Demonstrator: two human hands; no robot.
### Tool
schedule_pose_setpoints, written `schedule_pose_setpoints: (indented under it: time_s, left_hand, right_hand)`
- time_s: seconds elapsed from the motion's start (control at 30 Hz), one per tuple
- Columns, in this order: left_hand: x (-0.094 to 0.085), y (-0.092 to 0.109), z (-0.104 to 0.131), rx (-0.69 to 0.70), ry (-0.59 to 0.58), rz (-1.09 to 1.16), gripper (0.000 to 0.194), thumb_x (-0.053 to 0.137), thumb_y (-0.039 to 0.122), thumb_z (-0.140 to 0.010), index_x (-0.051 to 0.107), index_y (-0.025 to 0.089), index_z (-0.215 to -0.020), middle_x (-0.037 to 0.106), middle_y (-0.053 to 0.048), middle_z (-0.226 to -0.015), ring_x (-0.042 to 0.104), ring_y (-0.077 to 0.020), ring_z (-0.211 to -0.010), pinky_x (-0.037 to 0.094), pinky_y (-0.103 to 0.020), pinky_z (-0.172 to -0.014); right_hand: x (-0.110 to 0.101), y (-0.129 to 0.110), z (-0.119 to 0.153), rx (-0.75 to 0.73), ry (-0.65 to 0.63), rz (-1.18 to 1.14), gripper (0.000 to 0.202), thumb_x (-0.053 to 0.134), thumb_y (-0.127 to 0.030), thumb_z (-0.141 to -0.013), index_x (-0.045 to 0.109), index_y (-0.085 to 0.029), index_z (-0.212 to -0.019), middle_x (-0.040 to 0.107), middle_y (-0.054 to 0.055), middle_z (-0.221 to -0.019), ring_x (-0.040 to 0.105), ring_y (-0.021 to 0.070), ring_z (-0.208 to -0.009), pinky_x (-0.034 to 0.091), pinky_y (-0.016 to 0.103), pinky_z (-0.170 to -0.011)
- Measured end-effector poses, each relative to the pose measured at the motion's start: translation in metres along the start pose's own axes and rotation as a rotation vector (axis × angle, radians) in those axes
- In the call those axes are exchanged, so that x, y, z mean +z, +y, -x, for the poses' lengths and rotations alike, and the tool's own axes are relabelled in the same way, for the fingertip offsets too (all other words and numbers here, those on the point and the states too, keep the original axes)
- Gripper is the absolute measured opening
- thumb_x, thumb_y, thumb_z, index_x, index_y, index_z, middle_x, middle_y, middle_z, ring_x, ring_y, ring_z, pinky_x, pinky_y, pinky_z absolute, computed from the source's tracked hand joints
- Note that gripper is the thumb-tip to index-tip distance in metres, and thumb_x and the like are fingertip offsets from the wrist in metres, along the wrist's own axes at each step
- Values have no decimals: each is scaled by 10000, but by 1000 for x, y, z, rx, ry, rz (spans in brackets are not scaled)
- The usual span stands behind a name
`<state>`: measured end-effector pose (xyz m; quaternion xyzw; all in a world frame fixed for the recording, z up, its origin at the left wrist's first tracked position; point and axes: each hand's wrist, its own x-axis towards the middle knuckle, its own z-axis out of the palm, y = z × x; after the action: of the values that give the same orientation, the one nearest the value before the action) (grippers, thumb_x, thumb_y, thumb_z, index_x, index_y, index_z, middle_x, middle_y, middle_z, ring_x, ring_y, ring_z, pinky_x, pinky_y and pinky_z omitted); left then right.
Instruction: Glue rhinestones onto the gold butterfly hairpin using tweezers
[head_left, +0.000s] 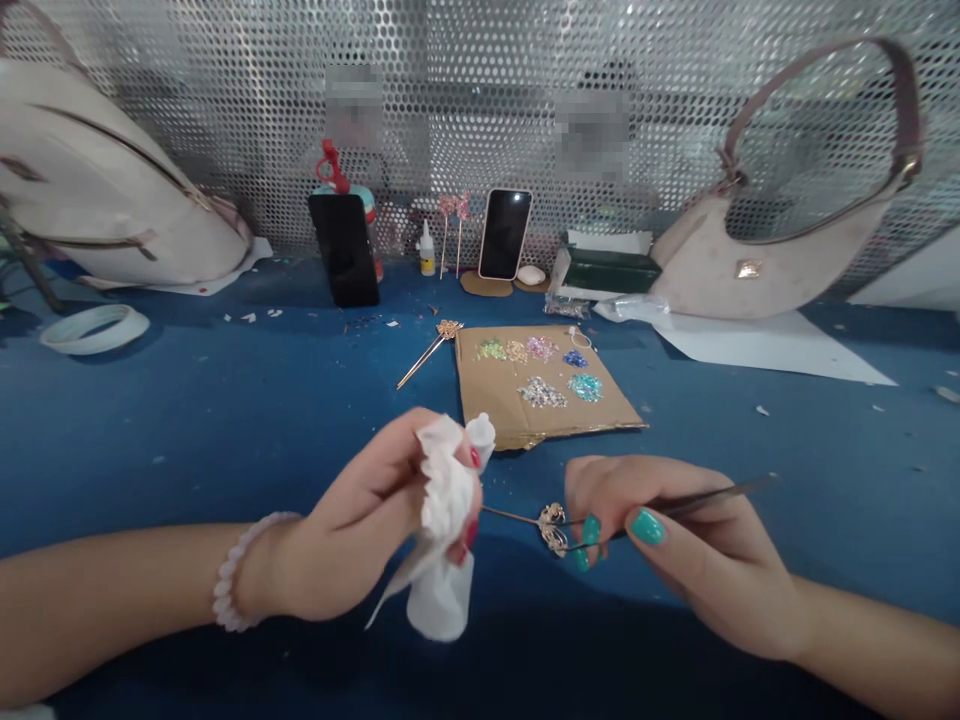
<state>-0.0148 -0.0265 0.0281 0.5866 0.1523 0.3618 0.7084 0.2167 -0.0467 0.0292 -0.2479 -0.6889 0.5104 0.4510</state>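
My left hand (pixel 375 515) is closed around a small white plastic bottle (pixel 441 605) and a crumpled white tissue (pixel 448 480). Between its fingertips and my right hand lies a gold openwork hairpin ornament (pixel 553 530); a thin metal stem reaches from it to the left fingers. My right hand (pixel 675 540) grips dark metal tweezers (pixel 720 495), whose handle points up to the right. Its fingers are right beside the ornament, and I cannot make out exactly how they hold it. Beyond both hands a cardboard sheet (pixel 495 415) bears several small heaps of coloured chips (pixel 543 391).
Left of the cardboard lies another gold hairpin (pixel 424 355). Behind stand a dark phone (pixel 345 250), a small glue bottle (pixel 427 250) and a second phone (pixel 505 235). A tape roll (pixel 95 329) and backpack (pixel 112 190) are left, a handbag (pixel 780 260) right, before a perforated metal panel (pixel 480 110).
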Motion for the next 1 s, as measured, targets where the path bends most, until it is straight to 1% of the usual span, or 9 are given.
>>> schedule_pose_setpoints:
  time_s: [0.1, 0.17, 0.2, 0.27, 0.33, 0.47, 0.63, 0.83, 1.0]
  left_hand:
    - [-7, 4, -5, 178, 181, -199, 161, 401, 127, -910, 471, 198, -785, 470, 29, -630, 421, -85, -528, 377, -208, -490]
    - [-17, 3, -10, 239, 231, -410, 190, 368, 113, -857, 392, 189, -685, 390, 29, -605, 376, -100, -525, 351, -235, -483]
    - [-23, 1, -13, 200, 259, -609, 201, 344, 124, -861, 348, 191, -671, 366, 27, -616, 357, -104, -533, 355, -248, -498]
    - [-35, -4, -18, 165, 276, -729, 171, 351, 183, -890, 346, 198, -720, 360, 25, -661, 347, -111, -561, 359, -265, -528]
    - [-43, -11, -23, 130, 267, -861, 137, 499, 287, -866, 414, 188, -822, 384, 19, -726, 361, -122, -615, 362, -271, -562]
    - [-46, -22, -29, 83, 145, -1115, 507, 694, 393, -739, 474, 175, -1140, 445, -26, -901, 447, -158, -742, 401, -279, -624]
    - [-40, -25, -29, 151, -3, -1328, 232, 561, 298, -857, 574, 163, -1045, 468, -31, -851, 458, -149, -705, 372, -268, -612]
    - [-38, -27, -23, 293, -121, -1542, 213, 482, 300, -892, 570, 154, -1020, 500, -53, -797, 398, -167, -661, 235, -288, -561]
    - [-37, -26, -22, 337, -152, -1673, 200, 451, 309, -910, 537, 161, -1014, 500, -46, -786, 409, -162, -644, 229, -291, -552]
  right_hand:
    - [-1, 1, 0, 6, 0, -3, 185, 471, -270, -931, 641, -212, -888, 622, 36, -707, 563, 144, -664, 476, 293, -606]
    - [-2, 2, -1, 10, -2, -3, 186, 472, -267, -931, 646, -212, -892, 622, 32, -708, 566, 138, -658, 485, 286, -601]
    - [-3, 2, -1, 12, 2, -2, 182, 476, -264, -930, 648, -215, -897, 622, 28, -710, 570, 133, -657, 492, 281, -600]
    - [-3, 4, -2, 14, 21, 11, 172, 486, -255, -927, 652, -224, -896, 621, 17, -708, 586, 122, -650, 510, 259, -592]
    - [-4, 7, -4, 19, 82, 47, 135, 516, -249, -913, 650, -238, -916, 639, 13, -741, 620, 113, -659, 532, 227, -580]
    - [-5, 9, -11, 31, 205, 185, 94, 597, -263, -864, 622, -236, -950, 674, 18, -773, 676, 116, -683, 568, 196, -601]
    - [-11, 4, -14, -32, 179, 449, 26, 597, -238, -854, 618, -237, -869, 666, 11, -742, 657, 122, -655, 553, 208, -582]
    - [-7, -11, -14, -219, -115, 607, 136, 573, -185, -866, 580, -263, -977, 654, 15, -736, 629, 147, -691, 526, 270, -623]
    - [-3, -12, -18, -291, -148, 697, 141, 526, -175, -892, 560, -248, -1008, 664, 34, -702, 636, 161, -678, 523, 276, -625]
